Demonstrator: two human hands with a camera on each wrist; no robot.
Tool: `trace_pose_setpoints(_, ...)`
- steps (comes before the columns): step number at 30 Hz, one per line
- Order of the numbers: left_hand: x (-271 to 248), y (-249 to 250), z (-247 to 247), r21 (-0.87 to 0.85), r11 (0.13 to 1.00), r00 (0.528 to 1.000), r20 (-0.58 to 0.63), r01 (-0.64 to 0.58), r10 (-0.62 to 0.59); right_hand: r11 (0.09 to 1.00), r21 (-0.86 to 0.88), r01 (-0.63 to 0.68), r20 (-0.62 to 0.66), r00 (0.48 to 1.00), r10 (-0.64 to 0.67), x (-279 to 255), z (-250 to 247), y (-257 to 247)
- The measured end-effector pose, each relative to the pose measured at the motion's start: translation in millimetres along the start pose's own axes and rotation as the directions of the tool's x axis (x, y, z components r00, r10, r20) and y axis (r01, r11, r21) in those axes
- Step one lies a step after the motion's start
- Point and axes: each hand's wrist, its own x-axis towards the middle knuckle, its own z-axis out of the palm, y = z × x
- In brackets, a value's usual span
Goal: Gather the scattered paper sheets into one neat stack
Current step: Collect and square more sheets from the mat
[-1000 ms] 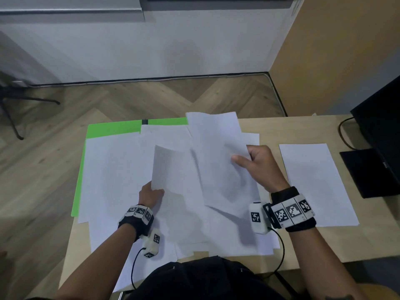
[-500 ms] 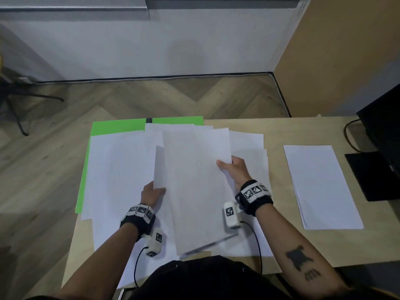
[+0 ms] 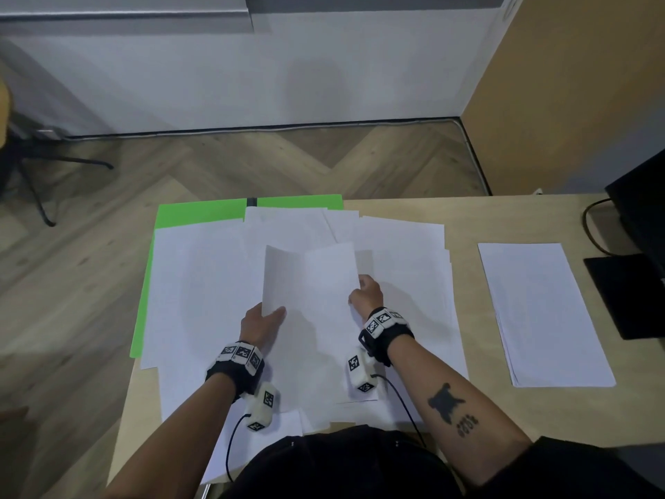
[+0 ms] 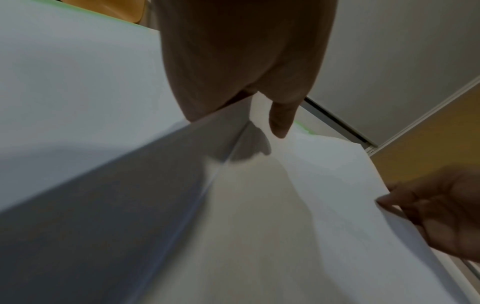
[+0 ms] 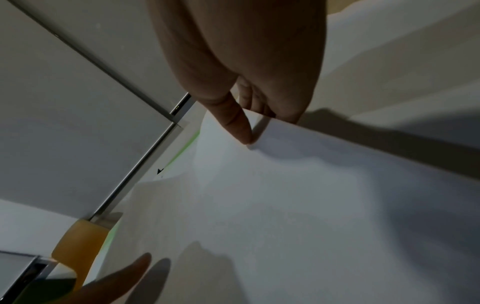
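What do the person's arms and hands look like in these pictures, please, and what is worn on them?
Both forearms are bare, with no sleeves showing. The left wrist band and the right wrist band are black, each carrying white blocks printed with black square-pattern markers. A small white camera box hangs under the right wrist, another under the left, each trailing a thin black cable. The right forearm bears a dark tattoo.

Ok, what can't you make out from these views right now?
- How many sheets are in the held sheets: edges overlap in the head view; wrist views are blurred.
- Left hand fingers: hidden under the paper.
- Green folder: mostly covered by loose sheets.
- Monitor: cut off by the right edge.
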Motion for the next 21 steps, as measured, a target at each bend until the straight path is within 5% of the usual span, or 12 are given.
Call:
trace_pose_setpoints(7, -4, 5, 0, 0.127, 0.991, 0.999, 0.001, -0.035, 0.035, 0.988, -0.043, 0.150, 0.059, 0.987, -0.147, -4, 13, 5)
trace_pose_setpoints(13, -2, 0, -1, 0.135, 0.990, 0.999, 0.002, -0.041, 0.041, 0.971, -0.160, 0.176, -0.240, 0.947, -0.212, 3, -34, 27)
trace_pose_setpoints(18, 0, -2, -6, 0.159, 0.987, 1.000, 0.003, -0.027, 0.026, 0.897, -0.432, -0.090, -0.467, 0.874, -0.137, 13, -97, 70)
trace_pose_setpoints(21, 2, -4, -13, 0.198, 0.980, 1.000, -0.002, -0.018, 0.019, 0.841, -0.491, -0.227, -0.488, 0.872, -0.049, 7, -117, 91)
